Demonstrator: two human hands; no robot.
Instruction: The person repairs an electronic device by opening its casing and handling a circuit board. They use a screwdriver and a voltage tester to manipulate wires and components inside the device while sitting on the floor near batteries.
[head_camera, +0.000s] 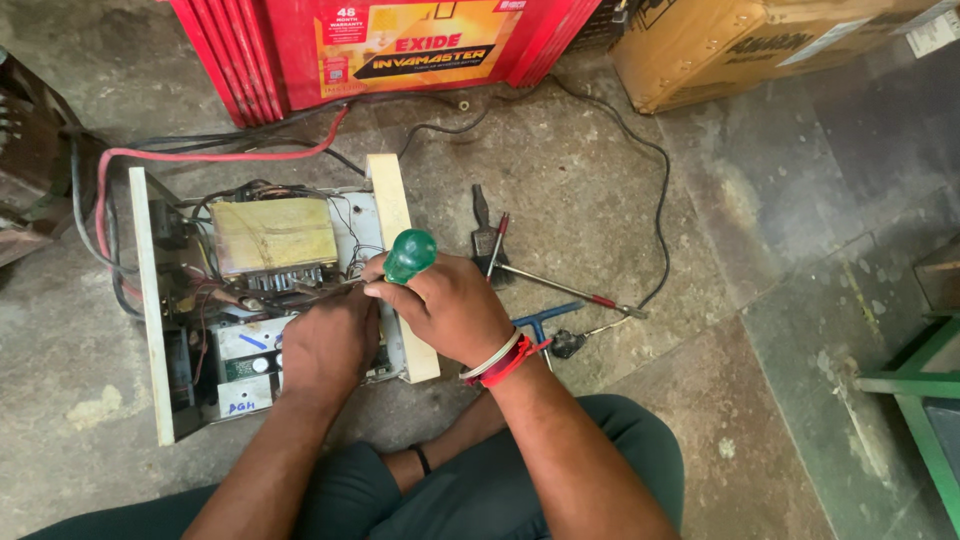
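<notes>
The right hand (450, 305) has its fingers wrapped tight around the green handle of a screwdriver (409, 256), whose shaft slants left into an opened metal case (155, 330) lying on the stone floor (600, 190). The left hand (330, 340) rests inside the case just beside the screwdriver tip, fingers curled together over the parts there; whether they pinch anything cannot be told. In the case, a yellow-wrapped transformer (273, 235) sits toward its far side, with tangled wires around it and a circuit board (240, 365) at its near side.

On the floor just right of the case lie pliers (484, 235), a thin red-tipped screwdriver (560, 288) and a blue-handled tool (545, 315). A red cable (215, 155) runs from the case's left edge to a large red battery (400, 40) at the far edge of the floor. A cardboard box (740, 40) stands to the battery's right.
</notes>
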